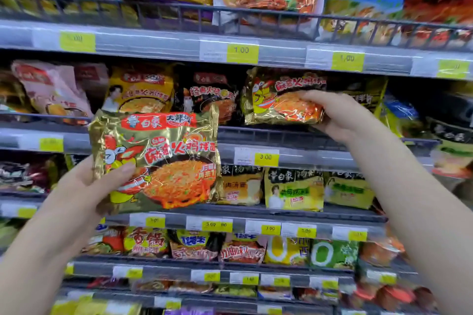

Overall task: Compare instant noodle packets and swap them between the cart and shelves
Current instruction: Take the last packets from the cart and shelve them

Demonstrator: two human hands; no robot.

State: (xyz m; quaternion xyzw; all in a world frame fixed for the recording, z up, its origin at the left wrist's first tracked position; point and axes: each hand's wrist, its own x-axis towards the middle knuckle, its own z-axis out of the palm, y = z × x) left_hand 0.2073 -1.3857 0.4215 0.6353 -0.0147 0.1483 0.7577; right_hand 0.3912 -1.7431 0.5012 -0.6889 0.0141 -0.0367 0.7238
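While the left hand (pixel 84 186) grips one gold noodle packet (pixel 158 161) by its lower-left corner, thumb across the front, at centre left of the frame, the right hand (pixel 340 115) closes its fingers on the right end of a matching packet (pixel 281 97) at the shelf front, centre right. This looks like the comparing step, the swap not yet made. Next, that packet must clear the low shelf rail (pixel 268 133); neighbouring packets (pixel 210 100) crowd it, though the aisle side lies open. No cart shows.
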